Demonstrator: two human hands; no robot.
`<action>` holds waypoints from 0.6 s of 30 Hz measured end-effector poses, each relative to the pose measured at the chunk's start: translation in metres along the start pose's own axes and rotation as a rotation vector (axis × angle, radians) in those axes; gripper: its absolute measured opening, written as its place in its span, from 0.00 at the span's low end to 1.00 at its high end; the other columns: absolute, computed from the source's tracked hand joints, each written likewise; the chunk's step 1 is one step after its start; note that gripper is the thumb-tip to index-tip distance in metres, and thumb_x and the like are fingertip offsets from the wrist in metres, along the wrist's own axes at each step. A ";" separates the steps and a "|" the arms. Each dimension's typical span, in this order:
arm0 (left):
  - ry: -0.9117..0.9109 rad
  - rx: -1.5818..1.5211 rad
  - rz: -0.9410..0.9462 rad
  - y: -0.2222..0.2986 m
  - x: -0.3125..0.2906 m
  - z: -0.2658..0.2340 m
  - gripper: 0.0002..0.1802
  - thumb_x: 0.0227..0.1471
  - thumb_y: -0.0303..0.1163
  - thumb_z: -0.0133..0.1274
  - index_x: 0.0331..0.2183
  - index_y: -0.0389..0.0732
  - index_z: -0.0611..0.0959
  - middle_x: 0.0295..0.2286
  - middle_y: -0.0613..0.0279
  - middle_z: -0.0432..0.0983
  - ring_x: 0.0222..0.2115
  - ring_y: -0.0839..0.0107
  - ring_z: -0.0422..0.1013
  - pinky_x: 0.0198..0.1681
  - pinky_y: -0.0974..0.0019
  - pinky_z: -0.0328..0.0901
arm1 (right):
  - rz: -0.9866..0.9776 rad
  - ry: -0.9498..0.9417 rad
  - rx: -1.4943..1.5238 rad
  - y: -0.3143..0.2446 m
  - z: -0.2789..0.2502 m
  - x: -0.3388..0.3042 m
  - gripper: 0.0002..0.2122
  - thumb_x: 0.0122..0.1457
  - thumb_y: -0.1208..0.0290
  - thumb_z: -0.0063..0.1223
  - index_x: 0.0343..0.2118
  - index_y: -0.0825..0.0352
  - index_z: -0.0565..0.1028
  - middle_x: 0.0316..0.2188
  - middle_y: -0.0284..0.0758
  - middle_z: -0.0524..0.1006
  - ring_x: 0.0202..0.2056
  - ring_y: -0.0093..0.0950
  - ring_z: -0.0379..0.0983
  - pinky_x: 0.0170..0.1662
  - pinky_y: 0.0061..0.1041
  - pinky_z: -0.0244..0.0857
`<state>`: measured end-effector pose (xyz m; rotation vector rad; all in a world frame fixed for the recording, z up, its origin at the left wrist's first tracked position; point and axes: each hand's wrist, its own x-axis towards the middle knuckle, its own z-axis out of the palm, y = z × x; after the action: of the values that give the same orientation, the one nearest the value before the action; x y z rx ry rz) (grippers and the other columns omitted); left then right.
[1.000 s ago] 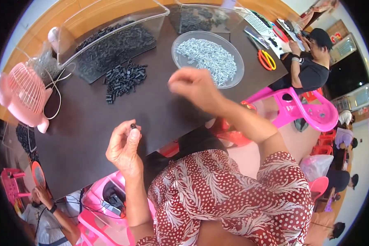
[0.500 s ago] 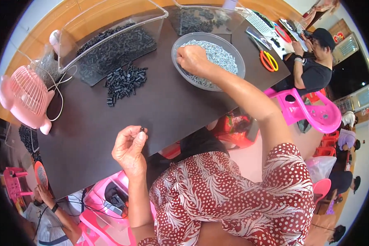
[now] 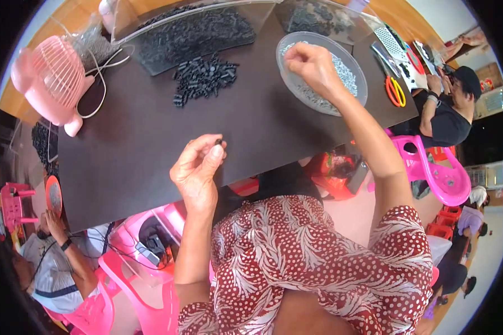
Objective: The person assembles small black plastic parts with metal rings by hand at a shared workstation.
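Between the thumb and fingertips of my left hand [image 3: 198,167] is a small black plastic piece [image 3: 218,142], held upright above the near edge of the table. My right hand [image 3: 314,67] is over a round translucent bowl [image 3: 361,101] filled with small silvery screws [image 3: 343,75]. Its fingers are pinched together; whatever may be between them is hidden or too small to make out. Left of the bowl, a loose pile of short black cylindrical pieces [image 3: 204,78] lies on the dark table [image 3: 134,151].
Behind the pile stands a clear bin [image 3: 195,36] of black pieces. A pink fan [image 3: 53,84] with a white cable is at the left. Scissors [image 3: 395,91] with orange and yellow handles lie right of the bowl. Co-workers sit right [image 3: 452,106] and lower left [image 3: 56,268].
The whole view has shifted, so the table things appear farther right and higher. My right hand looks lifted a little from the screws. My left hand keeps hold of the black piece.
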<state>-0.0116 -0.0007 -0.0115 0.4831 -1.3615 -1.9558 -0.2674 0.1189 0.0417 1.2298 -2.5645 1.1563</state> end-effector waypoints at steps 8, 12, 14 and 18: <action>0.015 -0.015 -0.049 0.002 0.000 0.002 0.11 0.44 0.23 0.57 0.34 0.32 0.79 0.25 0.58 0.76 0.22 0.75 0.70 0.26 0.76 0.64 | 0.097 -0.268 0.770 -0.085 0.043 -0.064 0.03 0.49 0.76 0.56 0.26 0.68 0.76 0.20 0.23 0.73 0.24 0.10 0.65 0.28 0.12 0.60; 0.041 -0.040 -0.067 0.009 -0.005 0.002 0.10 0.44 0.22 0.56 0.34 0.31 0.79 0.26 0.58 0.76 0.23 0.76 0.70 0.26 0.76 0.65 | -0.083 -0.216 0.704 -0.100 0.058 -0.077 0.02 0.50 0.77 0.54 0.27 0.68 0.76 0.23 0.27 0.70 0.24 0.13 0.65 0.26 0.14 0.58; 0.032 -0.037 -0.071 0.010 -0.006 0.001 0.11 0.45 0.22 0.56 0.35 0.31 0.79 0.26 0.59 0.76 0.23 0.77 0.70 0.27 0.77 0.65 | -0.081 -0.206 0.715 -0.100 0.062 -0.081 0.02 0.50 0.77 0.54 0.27 0.67 0.76 0.22 0.28 0.70 0.24 0.13 0.65 0.25 0.15 0.58; 0.031 -0.032 -0.084 0.010 -0.009 -0.001 0.11 0.46 0.22 0.55 0.36 0.31 0.79 0.26 0.60 0.76 0.23 0.78 0.69 0.27 0.78 0.65 | -0.128 -0.177 0.671 -0.101 0.066 -0.083 0.02 0.49 0.78 0.54 0.26 0.67 0.76 0.22 0.30 0.70 0.23 0.16 0.65 0.25 0.16 0.59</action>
<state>-0.0014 0.0026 -0.0031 0.5605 -1.3077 -2.0262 -0.1249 0.0890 0.0244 1.6407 -2.2151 2.0514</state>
